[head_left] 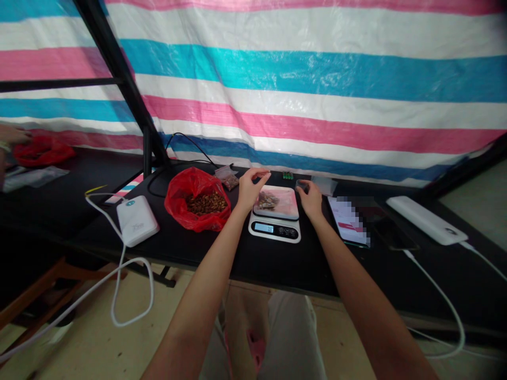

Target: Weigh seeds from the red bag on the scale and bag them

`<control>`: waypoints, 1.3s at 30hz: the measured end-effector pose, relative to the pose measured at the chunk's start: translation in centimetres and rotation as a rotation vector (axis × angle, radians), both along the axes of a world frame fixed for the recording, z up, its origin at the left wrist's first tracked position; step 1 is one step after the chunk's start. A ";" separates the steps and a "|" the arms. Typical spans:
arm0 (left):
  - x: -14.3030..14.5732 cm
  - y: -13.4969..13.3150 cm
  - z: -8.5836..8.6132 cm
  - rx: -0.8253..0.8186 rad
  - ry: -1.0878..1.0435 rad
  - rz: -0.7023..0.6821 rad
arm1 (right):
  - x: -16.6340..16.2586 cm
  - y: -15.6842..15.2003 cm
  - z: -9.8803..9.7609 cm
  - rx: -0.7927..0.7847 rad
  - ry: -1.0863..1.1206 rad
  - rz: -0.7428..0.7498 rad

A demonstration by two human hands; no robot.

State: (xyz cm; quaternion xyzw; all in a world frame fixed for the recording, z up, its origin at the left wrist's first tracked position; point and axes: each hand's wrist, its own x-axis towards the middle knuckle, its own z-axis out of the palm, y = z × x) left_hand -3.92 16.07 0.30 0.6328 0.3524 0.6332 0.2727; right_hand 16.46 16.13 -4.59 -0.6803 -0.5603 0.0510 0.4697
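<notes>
A white digital scale (274, 230) stands on the black table, its display lit. On its pinkish platform lies a clear bag of brown pieces (268, 200). My left hand (249, 188) is over the platform's left back corner, thumb and forefinger closed in a pinch; anything between them is too small to name. At the platform's right side, my right hand (311, 198) has its fingers curled together, with a faint see-through edge at the tips that I cannot identify. Left of the scale sits an open red plastic bag (178, 203) full of small brown pieces (206, 202).
A small filled clear bag (230, 182) and green batteries (288, 176) lie behind. Clear bags (324, 185), a lit phone (348, 221), a dark phone (395, 233) and a white power bank (425, 219) are rightward. Another power bank (137, 220) is left. Another person's hand (13, 135) shows far left.
</notes>
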 end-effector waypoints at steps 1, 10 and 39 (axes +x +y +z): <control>0.0 0.0 0.0 0.004 0.004 -0.004 | 0.0 -0.1 0.2 0.023 0.002 -0.021; 0.0 -0.1 0.0 0.002 0.023 0.008 | -0.4 -0.9 2.2 0.200 0.086 -0.113; 0.5 -1.2 0.2 -0.177 0.189 -0.395 | -0.4 -0.4 1.7 0.226 0.318 0.065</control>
